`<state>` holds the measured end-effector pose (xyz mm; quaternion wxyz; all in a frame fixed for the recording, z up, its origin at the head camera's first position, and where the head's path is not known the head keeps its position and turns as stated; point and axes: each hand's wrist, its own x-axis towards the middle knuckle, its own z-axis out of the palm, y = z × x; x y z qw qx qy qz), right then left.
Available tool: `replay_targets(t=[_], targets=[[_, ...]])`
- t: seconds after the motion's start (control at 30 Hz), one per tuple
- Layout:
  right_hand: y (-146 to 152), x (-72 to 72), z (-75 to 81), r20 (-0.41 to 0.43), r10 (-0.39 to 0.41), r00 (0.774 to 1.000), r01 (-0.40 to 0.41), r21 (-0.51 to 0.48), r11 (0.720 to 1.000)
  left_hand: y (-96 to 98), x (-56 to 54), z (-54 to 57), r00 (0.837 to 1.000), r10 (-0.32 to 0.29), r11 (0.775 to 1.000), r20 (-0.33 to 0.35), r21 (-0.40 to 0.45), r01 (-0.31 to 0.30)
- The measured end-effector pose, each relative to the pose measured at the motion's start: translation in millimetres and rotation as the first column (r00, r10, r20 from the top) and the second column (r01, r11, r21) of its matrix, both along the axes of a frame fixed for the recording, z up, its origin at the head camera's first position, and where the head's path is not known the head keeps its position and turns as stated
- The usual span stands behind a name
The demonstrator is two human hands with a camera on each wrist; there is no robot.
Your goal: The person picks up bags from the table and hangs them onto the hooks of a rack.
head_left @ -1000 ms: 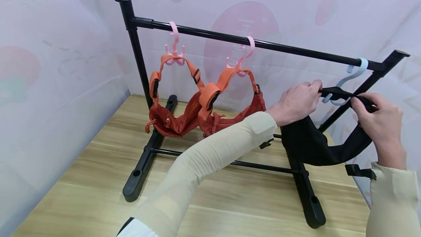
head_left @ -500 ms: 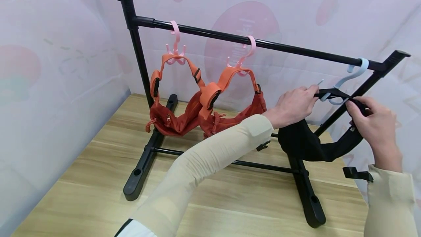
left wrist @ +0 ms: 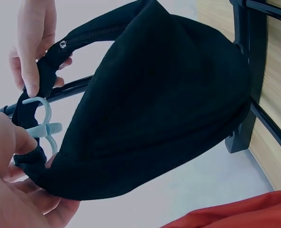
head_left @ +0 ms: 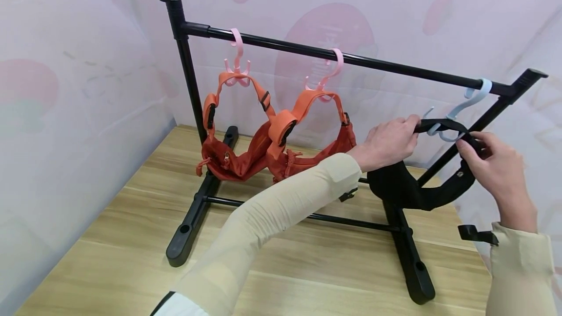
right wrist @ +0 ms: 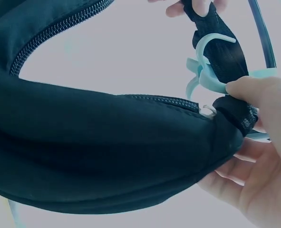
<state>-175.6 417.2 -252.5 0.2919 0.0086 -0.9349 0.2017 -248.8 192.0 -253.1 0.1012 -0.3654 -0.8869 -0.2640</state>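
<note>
A black fanny pack (head_left: 419,190) with a zipper hangs between my hands at the right of the head view. My left hand (head_left: 388,143) pinches the left part of its strap (head_left: 441,124). At the strap's other end, my right hand (head_left: 498,167) grips it beside the bag body, close to the metal zipper pull (right wrist: 208,111). The strap loop lies among the prongs of a light blue hook hanger (head_left: 474,99). One curved prong crosses in front of the strap in the right wrist view.
The black rack (head_left: 290,48) stands on a wooden table (head_left: 307,277). Two pink hook hangers on its rail carry red fanny packs with orange straps, the left one (head_left: 241,162) overlapping the right one (head_left: 307,160). A printed cloth backdrop (head_left: 386,4) rises behind.
Both hands have shifted a little left with the black fanny pack, and the bag body sits slightly higher. The strap loop has rounded out around the blue hanger's prongs.
</note>
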Motion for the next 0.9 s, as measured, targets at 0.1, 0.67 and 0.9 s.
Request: replay_targets(t=[0.1,0.67,0.9], targets=[[1,0.9,-0.2,-0.006,0.001,1.000,-0.001,0.007,1.000,-2.5,-1.3,0.0,1.000,-0.004,1.000,0.005,-0.015,0.004],[-1,4.5,5.2,0.130,-0.064,0.989,0.055,0.071,0.996,-26.4,-13.1,1.1,1.000,0.010,1.000,0.003,0.001,-0.010],[0,15.7,7.2,0.097,-0.084,0.992,0.076,0.083,0.994,-32.3,-10.5,1.4,0.999,-0.009,1.000,-0.040,0.007,0.010]])
